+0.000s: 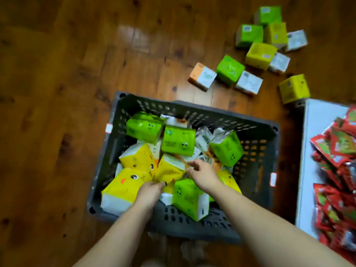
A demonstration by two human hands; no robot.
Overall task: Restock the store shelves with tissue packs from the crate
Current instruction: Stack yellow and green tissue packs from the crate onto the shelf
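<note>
one crate (256, 166), ten floor packs (229, 69), two hands (202, 175)

A dark slatted plastic crate (256, 143) sits on the wooden floor (57, 93), heaped with green and yellow tissue packs (178, 140) lying tilted every which way, cartoon faces showing. Beyond it, more loose packs (229, 70) lie scattered on the floor: green, yellow, orange, white.

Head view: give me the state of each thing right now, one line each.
Crate: on the floor, upright, partly filled with jumbled packs.
Yellow pack: in the crate, tilted, both hands at it.
Left hand: fingers closed on the yellow pack's near end.
Right hand: fingers spread, touching the pack's right side.
Loose packs: scattered on the floor beyond the crate.
Red packets: piled on the white surface.
</note>
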